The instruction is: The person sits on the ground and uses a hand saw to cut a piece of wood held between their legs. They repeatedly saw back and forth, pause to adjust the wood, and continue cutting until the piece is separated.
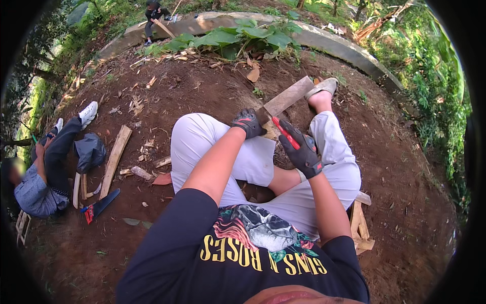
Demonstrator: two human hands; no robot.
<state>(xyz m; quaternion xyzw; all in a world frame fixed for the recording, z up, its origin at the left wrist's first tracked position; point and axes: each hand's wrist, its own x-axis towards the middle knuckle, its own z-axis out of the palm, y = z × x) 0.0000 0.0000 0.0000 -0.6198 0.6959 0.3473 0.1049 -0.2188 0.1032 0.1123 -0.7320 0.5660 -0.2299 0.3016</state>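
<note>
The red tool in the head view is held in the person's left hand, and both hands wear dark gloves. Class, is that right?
Not quite: the head view shows the red tool in the person's right hand, not the left hand, which is at the near end of the wooden plank. Both hands do wear dark gloves.

The black-gloved right hand [302, 152] is wrapped round a slim red tool handle [286, 135] by the near end of a flat grey-brown wooden board [289, 97]; the black-gloved left hand [248, 123] sits there too. Over to the left, a dark-bladed, red-handled saw [103, 203] lies on brown soil [400, 202].
</note>
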